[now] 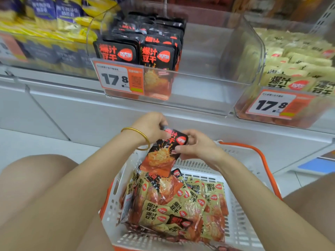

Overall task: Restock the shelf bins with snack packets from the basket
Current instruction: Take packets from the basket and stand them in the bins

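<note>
Plastics, foil and one band of metal

The black packet (pixel 163 153) is glossy film; the basket (pixel 241 230) is matt white slotted plastic with an orange handle (pixel 261 160) at 3 o'clock; the bin (pixel 208 98) is clear smooth plastic; the bangle (pixel 139 135) gleams like gold metal.

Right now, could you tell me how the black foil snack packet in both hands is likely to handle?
The black foil snack packet probably flexes: it hangs bent between the left hand and right hand. Likely light, since fingertip pinches hold it. Its glossy film may be slippery.
</note>
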A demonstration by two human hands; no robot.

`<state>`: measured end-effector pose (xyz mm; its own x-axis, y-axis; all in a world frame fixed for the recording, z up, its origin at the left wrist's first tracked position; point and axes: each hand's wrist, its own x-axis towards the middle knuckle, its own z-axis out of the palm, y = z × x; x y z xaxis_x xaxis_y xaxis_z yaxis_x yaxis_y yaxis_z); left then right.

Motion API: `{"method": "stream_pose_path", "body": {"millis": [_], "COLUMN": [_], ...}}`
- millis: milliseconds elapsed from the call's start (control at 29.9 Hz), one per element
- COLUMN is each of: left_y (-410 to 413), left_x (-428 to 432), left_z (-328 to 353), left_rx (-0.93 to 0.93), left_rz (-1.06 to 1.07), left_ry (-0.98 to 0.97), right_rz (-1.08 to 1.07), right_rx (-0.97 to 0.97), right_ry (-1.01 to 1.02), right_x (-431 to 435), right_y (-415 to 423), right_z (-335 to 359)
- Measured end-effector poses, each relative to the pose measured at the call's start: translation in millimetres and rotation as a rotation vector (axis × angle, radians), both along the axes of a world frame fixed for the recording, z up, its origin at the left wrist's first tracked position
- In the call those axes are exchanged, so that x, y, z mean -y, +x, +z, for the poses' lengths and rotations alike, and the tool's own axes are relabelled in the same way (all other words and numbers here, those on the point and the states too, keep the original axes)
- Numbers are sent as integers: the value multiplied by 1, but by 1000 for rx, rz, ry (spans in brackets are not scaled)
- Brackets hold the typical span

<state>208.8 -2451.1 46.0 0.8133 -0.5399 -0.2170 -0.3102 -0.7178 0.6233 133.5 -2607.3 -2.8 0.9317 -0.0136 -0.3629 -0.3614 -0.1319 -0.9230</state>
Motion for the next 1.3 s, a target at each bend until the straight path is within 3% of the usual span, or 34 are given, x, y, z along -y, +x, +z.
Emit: {"method": "stream_pose_path", "body": {"millis": [100, 200, 334, 434, 501, 668, 801, 868, 1069, 1302], "left_y": [0, -2, 6, 25, 39, 50, 50, 49, 48, 47], "left_x": [-3, -8, -14, -22, -26, -30, -30, -28, -28, -27], "left_z": [20, 42, 72, 85, 86, 68, 59, 58, 54, 53], "left_rx": [-18, 76, 511, 912, 1020, 1063, 1023, 1014, 987, 972], "left_rz": [60, 173, 317, 329, 329, 328, 271, 267, 284, 278], "left_ry": [-229, -456, -656, -411, -247, -213, -168, -159, -185, -183], "right_rz": [40, 59, 24, -124, -267, -284, -146, -41, 11, 94], "right_rx": [88, 184, 348, 519, 597, 569, 433, 365, 354, 372], "right_ry": [70, 55, 41, 21, -14, -365, -1016, -1175, -1194, -1425], "right_x": [-1, 0, 0, -2, -3, -16, -29, -34, -39, -38], "right_y": [4, 12, 33, 59, 78, 117, 124, 124, 124, 125], "right_z": [29, 72, 139, 180, 191, 172, 148, 148, 155, 161]}}
